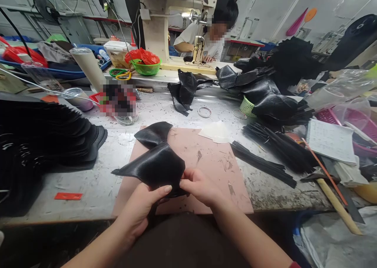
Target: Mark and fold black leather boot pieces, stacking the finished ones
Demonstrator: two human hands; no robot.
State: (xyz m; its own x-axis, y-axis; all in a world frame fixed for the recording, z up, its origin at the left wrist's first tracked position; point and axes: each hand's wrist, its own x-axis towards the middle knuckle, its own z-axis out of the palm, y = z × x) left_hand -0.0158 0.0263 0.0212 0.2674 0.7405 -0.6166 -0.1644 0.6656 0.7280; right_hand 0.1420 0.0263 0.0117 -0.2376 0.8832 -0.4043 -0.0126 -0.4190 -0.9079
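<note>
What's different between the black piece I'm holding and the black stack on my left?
The held piece looks glossy, while the stack looks mostly dull. The held piece is pinched by your left hand and right hand over the pink board; the stack lies untouched on the bench. The stack has many layers and is far bulkier than the held piece. Both are black.
</note>
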